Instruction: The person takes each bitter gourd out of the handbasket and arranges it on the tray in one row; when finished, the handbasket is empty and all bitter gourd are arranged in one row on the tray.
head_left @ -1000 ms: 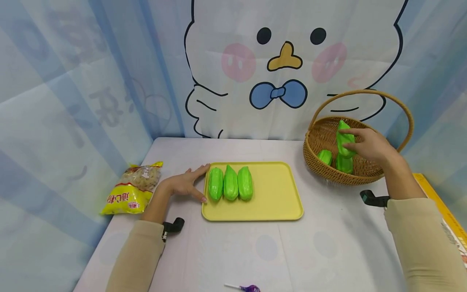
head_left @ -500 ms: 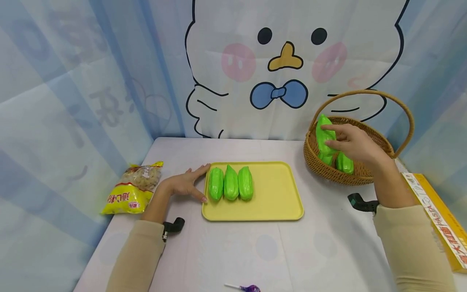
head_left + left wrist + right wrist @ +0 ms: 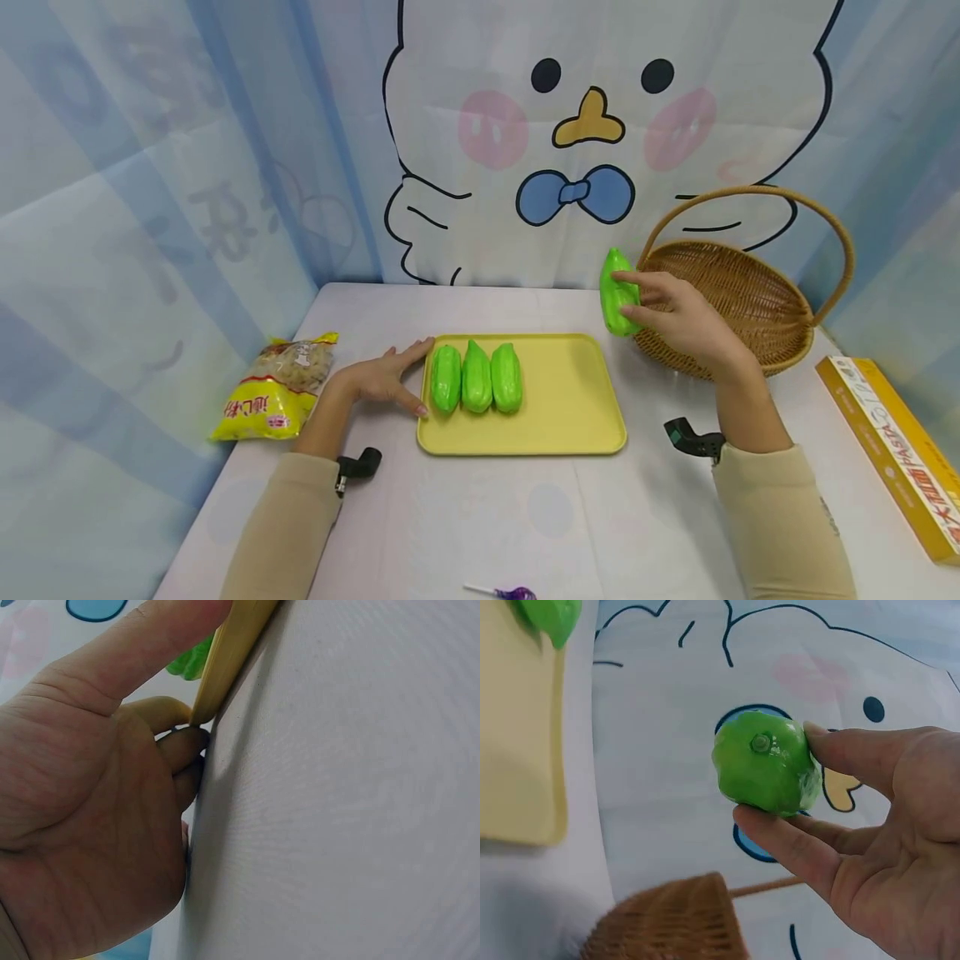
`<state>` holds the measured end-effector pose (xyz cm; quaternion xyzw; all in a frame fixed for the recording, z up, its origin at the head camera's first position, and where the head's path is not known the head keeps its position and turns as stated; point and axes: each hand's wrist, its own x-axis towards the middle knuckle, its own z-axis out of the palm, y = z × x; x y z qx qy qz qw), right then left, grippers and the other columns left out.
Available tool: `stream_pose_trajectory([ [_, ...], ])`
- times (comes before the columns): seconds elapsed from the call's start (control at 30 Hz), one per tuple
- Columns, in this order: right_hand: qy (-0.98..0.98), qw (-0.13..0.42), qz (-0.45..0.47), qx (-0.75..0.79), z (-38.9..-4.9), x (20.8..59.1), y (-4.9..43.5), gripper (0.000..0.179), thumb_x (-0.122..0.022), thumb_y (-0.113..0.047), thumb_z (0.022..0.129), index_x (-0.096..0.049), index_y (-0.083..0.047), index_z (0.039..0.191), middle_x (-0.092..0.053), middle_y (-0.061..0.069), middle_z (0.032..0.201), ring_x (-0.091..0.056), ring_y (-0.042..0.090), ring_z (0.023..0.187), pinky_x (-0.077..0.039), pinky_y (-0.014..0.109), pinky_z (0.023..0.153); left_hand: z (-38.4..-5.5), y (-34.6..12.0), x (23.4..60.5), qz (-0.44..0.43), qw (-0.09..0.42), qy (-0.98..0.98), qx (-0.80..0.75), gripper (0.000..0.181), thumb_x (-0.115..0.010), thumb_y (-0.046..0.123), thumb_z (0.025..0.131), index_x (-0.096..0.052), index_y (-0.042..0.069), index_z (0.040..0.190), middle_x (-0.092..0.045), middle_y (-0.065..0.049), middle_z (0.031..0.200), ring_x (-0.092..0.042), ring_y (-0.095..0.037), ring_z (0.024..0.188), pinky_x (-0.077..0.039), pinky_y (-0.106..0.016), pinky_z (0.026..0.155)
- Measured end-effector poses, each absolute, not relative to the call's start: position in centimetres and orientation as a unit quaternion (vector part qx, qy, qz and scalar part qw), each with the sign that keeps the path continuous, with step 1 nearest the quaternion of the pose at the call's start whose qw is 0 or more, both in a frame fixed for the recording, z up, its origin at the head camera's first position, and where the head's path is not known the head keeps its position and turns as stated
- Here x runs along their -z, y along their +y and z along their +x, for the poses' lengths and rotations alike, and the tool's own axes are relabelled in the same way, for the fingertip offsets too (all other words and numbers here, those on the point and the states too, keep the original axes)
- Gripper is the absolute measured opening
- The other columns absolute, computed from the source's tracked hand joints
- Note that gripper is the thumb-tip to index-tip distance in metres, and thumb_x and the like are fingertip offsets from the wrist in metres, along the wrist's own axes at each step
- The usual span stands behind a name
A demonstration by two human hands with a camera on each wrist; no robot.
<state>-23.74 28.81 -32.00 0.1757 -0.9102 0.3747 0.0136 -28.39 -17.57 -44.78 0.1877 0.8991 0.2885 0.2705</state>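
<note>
Right hand [image 3: 678,321] pinching one green vegetable [image 3: 617,295] between thumb and fingers, held up near the table's [image 3: 510,517] far edge, just left of the basket [image 3: 750,292]; left hand [image 3: 384,379], fingers spread, touching the left edge of the yellow tray [image 3: 566,400] (three more green vegetables [image 3: 477,379] abreast near that edge).

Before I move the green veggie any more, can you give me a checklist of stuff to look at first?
1. Grip: ok. Your right hand pinches the green vegetable.
2. Clear of the basket: ok. The right wrist view shows a gap between them.
3. Tray steadied: ok. Your left hand touches the left edge of the yellow tray.
4. Room on the tray: ok. Bare space lies right of the three green vegetables.
5. Basket all emptied: cannot tell. Your right hand and arm hide part of it.
</note>
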Motion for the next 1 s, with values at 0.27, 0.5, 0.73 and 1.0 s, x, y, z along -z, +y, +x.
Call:
stream_pose_trajectory([
  [0.27, -0.896, 0.02, 0.183, -0.404, -23.6, 33.8, 26.7, 0.051, -0.067, -0.02, 0.103, -0.055, -0.017, 0.152, -0.056, 0.013, 0.148, -0.056, 0.038, 0.127, -0.05, 0.032, 0.088, -28.3, -17.5, 44.7, 0.184, 0.27, 0.899, -0.292, 0.135, -0.094, 0.052, 0.069, -0.005, 0.033, 0.169, -0.001, -0.002, 0.177, 0.01, -0.049, 0.159, 0.004, -0.074, 0.123],
  [0.5, -0.88, -0.012, 0.202, -0.43, -24.0, 35.7, 25.2, 0.051, -0.066, -0.016, 0.103, -0.054, -0.013, 0.153, -0.049, 0.016, 0.156, -0.055, 0.044, 0.13, -0.05, 0.055, 0.1, -28.3, -17.5, 44.7, 0.184, 0.271, 0.898, -0.293, 0.136, -0.095, 0.052, 0.069, -0.005, 0.033, 0.169, 0.0, -0.003, 0.177, 0.011, -0.049, 0.159, 0.005, -0.074, 0.123],
  [0.73, -0.876, -0.033, 0.203, -0.436, -24.5, 37.1, 24.0, 0.052, -0.066, -0.02, 0.103, -0.054, -0.015, 0.153, -0.047, 0.014, 0.16, -0.057, 0.045, 0.13, -0.05, 0.061, 0.102, -28.4, -17.4, 44.6, 0.184, 0.271, 0.9, -0.288, 0.136, -0.095, 0.053, 0.069, -0.005, 0.034, 0.169, 0.001, -0.002, 0.177, 0.011, -0.048, 0.159, 0.005, -0.075, 0.123],
  [1.0, -0.88, -0.071, 0.185, -0.432, -25.0, 38.8, 23.1, 0.051, -0.068, -0.025, 0.103, -0.056, -0.022, 0.152, -0.046, 0.01, 0.16, -0.056, 0.041, 0.13, -0.051, 0.056, 0.1, -28.1, -17.4, 44.4, 0.176, 0.274, 0.899, -0.291, 0.136, -0.095, 0.05, 0.069, -0.004, 0.034, 0.169, 0.001, -0.003, 0.177, 0.01, -0.049, 0.159, 0.005, -0.076, 0.122],
])
